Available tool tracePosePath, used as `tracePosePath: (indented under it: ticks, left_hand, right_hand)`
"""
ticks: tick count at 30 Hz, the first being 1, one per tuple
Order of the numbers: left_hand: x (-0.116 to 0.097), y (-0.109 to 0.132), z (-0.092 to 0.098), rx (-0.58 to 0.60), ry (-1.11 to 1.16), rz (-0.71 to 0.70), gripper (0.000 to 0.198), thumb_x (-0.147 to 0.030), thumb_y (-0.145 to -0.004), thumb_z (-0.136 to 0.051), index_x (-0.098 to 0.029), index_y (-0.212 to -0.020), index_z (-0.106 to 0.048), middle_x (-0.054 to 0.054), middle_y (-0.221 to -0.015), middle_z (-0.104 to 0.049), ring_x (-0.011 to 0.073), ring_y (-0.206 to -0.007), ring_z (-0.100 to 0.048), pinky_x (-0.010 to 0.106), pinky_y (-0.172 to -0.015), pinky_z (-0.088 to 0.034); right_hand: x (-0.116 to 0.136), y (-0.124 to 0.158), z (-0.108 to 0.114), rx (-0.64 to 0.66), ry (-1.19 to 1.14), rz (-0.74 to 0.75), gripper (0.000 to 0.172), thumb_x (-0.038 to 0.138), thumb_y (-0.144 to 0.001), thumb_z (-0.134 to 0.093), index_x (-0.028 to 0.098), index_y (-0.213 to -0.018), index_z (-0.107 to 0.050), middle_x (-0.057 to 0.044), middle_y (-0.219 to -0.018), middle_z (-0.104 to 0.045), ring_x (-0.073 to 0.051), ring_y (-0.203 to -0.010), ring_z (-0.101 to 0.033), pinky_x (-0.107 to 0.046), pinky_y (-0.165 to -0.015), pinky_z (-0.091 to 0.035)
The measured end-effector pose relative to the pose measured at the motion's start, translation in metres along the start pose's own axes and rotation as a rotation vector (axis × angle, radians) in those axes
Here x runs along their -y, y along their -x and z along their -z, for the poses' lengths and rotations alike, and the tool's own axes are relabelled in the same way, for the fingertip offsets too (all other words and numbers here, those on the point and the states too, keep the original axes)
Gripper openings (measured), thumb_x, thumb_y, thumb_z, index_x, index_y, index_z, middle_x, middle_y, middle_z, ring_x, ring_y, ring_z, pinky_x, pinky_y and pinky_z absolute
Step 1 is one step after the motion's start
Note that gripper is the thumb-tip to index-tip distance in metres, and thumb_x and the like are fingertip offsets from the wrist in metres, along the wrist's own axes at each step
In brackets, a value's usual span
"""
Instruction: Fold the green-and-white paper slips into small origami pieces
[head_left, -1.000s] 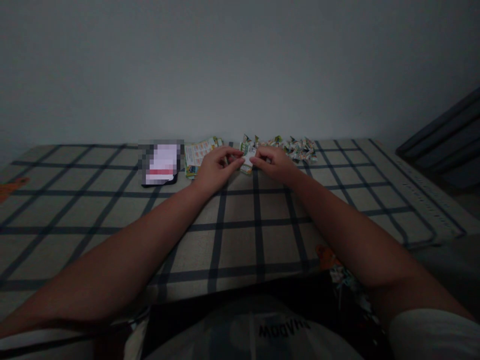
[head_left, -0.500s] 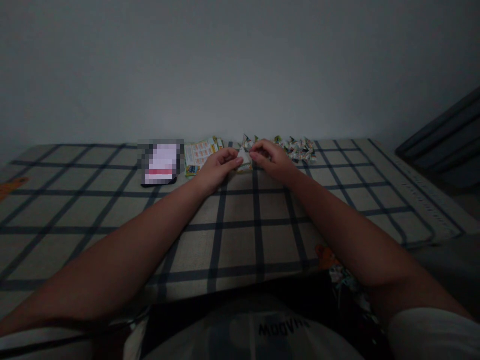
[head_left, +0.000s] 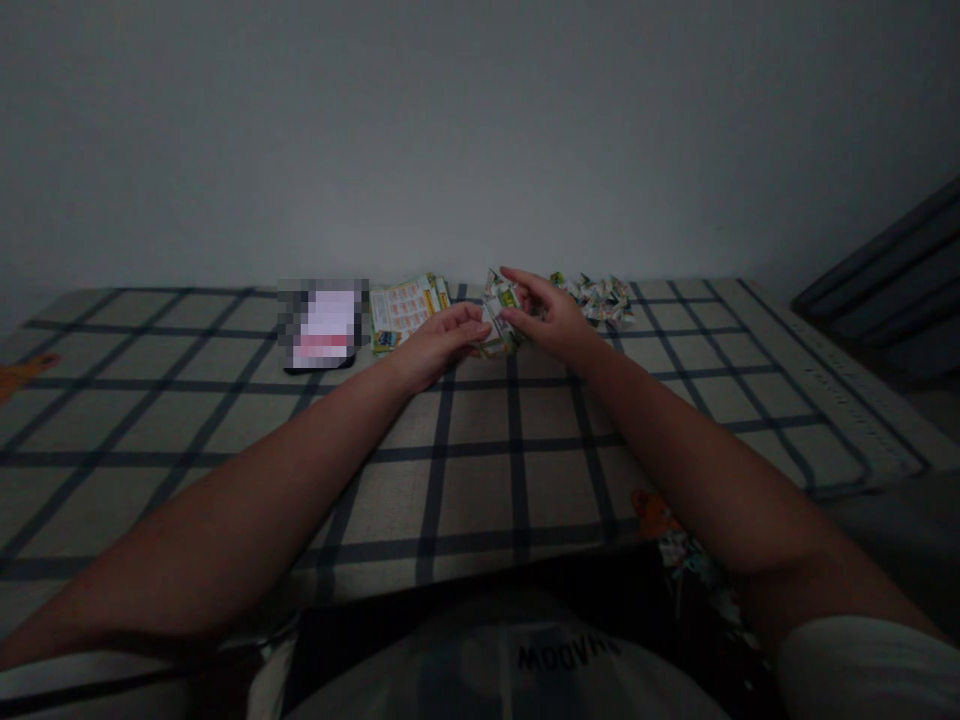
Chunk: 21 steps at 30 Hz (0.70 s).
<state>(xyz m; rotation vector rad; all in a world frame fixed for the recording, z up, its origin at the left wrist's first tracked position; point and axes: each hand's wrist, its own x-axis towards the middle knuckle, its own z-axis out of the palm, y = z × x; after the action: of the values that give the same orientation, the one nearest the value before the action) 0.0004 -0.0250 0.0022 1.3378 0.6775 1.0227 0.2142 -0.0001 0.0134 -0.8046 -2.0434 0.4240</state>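
Observation:
A small printed sheet of paper [head_left: 496, 325], white with green and partly folded, is between my hands over the far part of the table. My left hand [head_left: 442, 340] pinches its left side between thumb and fingers. On the other side, the thumb of my right hand [head_left: 553, 316] presses on the paper while the fingers curl behind it and the index finger sticks out. A stack of printed leaflets [head_left: 405, 306] lies just left of my left hand. Several folded paper pieces [head_left: 607, 300] sit in a pile beyond my right hand, which partly hides them.
A phone [head_left: 324, 335], its screen blurred out, lies left of the leaflets. A checked cloth [head_left: 472, 490] covers the table, which meets a plain wall [head_left: 480, 140] at the back. Orange shapes [head_left: 652, 512] show near the front edge and at the far left.
The paper has turned or opened so that its green printed side shows. My right index finger has lifted and straightened. My left hand has hardly moved.

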Motion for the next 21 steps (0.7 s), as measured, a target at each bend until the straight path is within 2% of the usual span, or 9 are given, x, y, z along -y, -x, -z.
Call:
tracePosePath:
  ticks: [3,7,11,16,21]
  left_hand:
    - [0.0030,-0.0018,0.0014,-0.005,0.009,-0.036,0.036,-0.041,-0.072,-0.087,-0.020,-0.094,-0.067,0.000,-0.083,-0.070,0.0108,-0.069,-0.062,0.023,-0.062,-0.044]
    - [0.0056,-0.0033,0.0027,-0.052,-0.005,-0.098,0.033,-0.042,-0.071,-0.088,-0.018,-0.082,-0.067,-0.001,-0.075,-0.068,0.0088,-0.064,-0.059,0.021,-0.059,-0.042]
    - [0.0048,-0.0023,0.0019,-0.081,-0.020,-0.111,0.033,-0.041,-0.070,-0.088,-0.018,-0.080,-0.067,-0.001,-0.074,-0.068,0.0095,-0.064,-0.060,0.022,-0.059,-0.043]
    - [0.0011,0.0016,-0.0014,-0.064,-0.104,-0.071,0.036,-0.045,-0.073,-0.086,-0.017,-0.075,-0.064,-0.002,-0.063,-0.062,0.0081,-0.053,-0.051,0.022,-0.049,-0.032]
    - [0.0032,0.0009,0.0000,-0.127,-0.151,-0.059,0.037,-0.049,-0.074,-0.085,-0.019,-0.075,-0.062,-0.005,-0.053,-0.054,0.0066,-0.043,-0.040,0.023,-0.043,-0.021]
  right_hand:
    - [-0.0006,-0.0005,0.0015,-0.010,0.054,0.028,0.060,0.051,-0.091,-0.064,0.017,-0.139,-0.059,-0.005,-0.092,-0.064,-0.018,-0.079,-0.056,-0.037,-0.079,-0.051]
    - [-0.0032,-0.0013,-0.0005,-0.001,0.065,0.059,0.054,0.053,-0.091,-0.065,0.018,-0.132,-0.064,-0.004,-0.090,-0.064,-0.017,-0.079,-0.055,-0.034,-0.078,-0.050]
    - [-0.0050,-0.0026,-0.0027,-0.010,0.037,0.051,0.046,0.051,-0.089,-0.068,0.018,-0.121,-0.069,-0.004,-0.089,-0.064,-0.016,-0.078,-0.057,-0.032,-0.077,-0.050]
    - [-0.0061,-0.0033,-0.0025,-0.020,0.027,0.074,0.039,0.047,-0.084,-0.075,0.017,-0.108,-0.072,-0.004,-0.087,-0.066,-0.016,-0.077,-0.058,-0.031,-0.074,-0.049]
    - [-0.0045,-0.0036,-0.0021,-0.074,0.041,0.121,0.025,0.041,-0.086,-0.073,0.017,-0.093,-0.072,-0.005,-0.086,-0.068,-0.016,-0.076,-0.060,-0.032,-0.075,-0.049]
